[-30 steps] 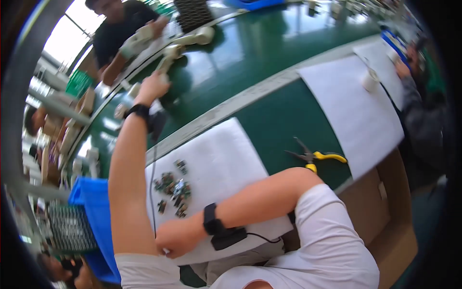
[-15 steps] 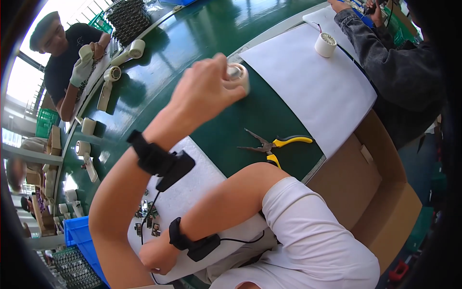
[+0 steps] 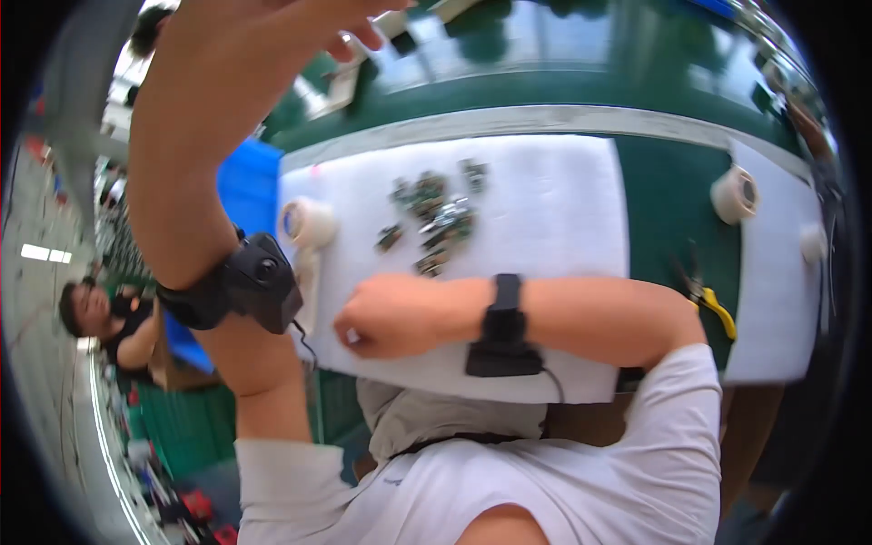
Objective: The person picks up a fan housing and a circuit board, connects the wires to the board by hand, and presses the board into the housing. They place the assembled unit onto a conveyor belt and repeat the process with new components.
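Note:
My left hand [image 3: 272, 36] is raised at the top left, partly cut off by the frame edge. Its visible fingers are apart, and nothing shows in them. Low over the white foam sheet [image 3: 554, 209], my right hand [image 3: 391, 316] is closed; a small pale spot shows at its fingers, too blurred to name. Beyond it lies a pile of small circuit boards [image 3: 436, 213]. A cream handheld fan [image 3: 311, 223] rests at the sheet's left edge, its handle running toward me. Off to the right, a cream fan head [image 3: 734, 195] stands on the green table.
Pliers with yellow handles [image 3: 713, 309] lie right of my right elbow. A white paper sheet [image 3: 772, 300] covers the table's right end, with another blurred cream part [image 3: 813, 243] on it. A blue bin [image 3: 250, 191] stands left of the foam. A person [image 3: 118, 327] is at the far left.
My left hand has let go of the fan head, now standing at the right, and has swung to the upper left. The view has turned left. My right hand stays closed over the foam.

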